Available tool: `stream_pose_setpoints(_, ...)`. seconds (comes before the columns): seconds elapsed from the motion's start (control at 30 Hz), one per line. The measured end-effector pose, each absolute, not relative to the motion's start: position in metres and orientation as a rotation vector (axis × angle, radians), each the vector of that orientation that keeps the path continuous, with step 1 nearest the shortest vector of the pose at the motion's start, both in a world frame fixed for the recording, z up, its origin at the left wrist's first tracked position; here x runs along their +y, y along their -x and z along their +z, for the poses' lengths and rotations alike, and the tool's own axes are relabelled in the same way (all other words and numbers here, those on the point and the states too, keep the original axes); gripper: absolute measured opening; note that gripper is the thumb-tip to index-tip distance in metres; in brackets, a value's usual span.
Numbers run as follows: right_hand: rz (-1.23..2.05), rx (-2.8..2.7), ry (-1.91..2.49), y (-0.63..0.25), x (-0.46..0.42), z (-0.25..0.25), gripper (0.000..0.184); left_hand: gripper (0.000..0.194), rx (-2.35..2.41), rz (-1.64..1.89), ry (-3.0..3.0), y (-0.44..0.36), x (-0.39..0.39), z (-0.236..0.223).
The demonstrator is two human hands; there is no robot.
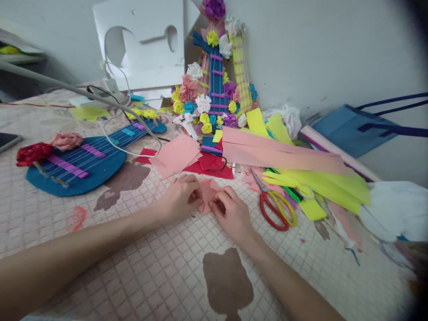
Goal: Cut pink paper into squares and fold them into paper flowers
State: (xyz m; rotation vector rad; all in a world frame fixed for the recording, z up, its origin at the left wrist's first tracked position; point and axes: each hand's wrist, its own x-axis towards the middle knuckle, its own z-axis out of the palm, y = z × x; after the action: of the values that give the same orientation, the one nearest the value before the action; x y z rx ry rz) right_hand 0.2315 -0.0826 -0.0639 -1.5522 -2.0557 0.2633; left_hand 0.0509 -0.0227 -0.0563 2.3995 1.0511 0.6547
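A small piece of pink crepe paper (207, 191) is held between my two hands just above the table, its edges creased. My left hand (182, 196) pinches its left side between thumb and fingers. At its lower right, my right hand (232, 211) grips the paper with bent fingertips. Right behind my left hand lies a stack of pink paper squares (177, 154), with red paper (209, 166) partly under it. Scissors with one red and one yellow handle (274, 207) rest to the right of my right hand.
A blue paper guitar (85, 167) with red and pink flowers lies at left. Flower-covered guitars (217, 80) lean on the wall behind a white glue gun (187, 125). A white cable (110, 138) loops over the table. Yellow crepe paper (329, 187) and a long pink strip (277, 151) spread at right.
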Motion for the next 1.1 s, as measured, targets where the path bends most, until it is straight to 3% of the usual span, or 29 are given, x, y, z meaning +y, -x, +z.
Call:
stream_pose_setpoints(0.5, 0.222, -2.108, 1.553, -0.23, -0.082, -0.062, 0.009, 0.01, 1.127, 0.675, -2.375, -0.052, -0.024, -0.057)
stream_pose_setpoints(0.83, 0.219, -2.118, 1.591, -0.23, -0.083, -0.063, 0.009, 0.002, 1.068, 0.57, -2.434, -0.049, -0.027, -0.052)
stream_pose_setpoints(1.1, 0.235, -2.127, 1.624, -0.228, -0.085, -0.058, 0.008, 0.012, 1.105, 0.389, -2.537, -0.047, -0.037, -0.042)
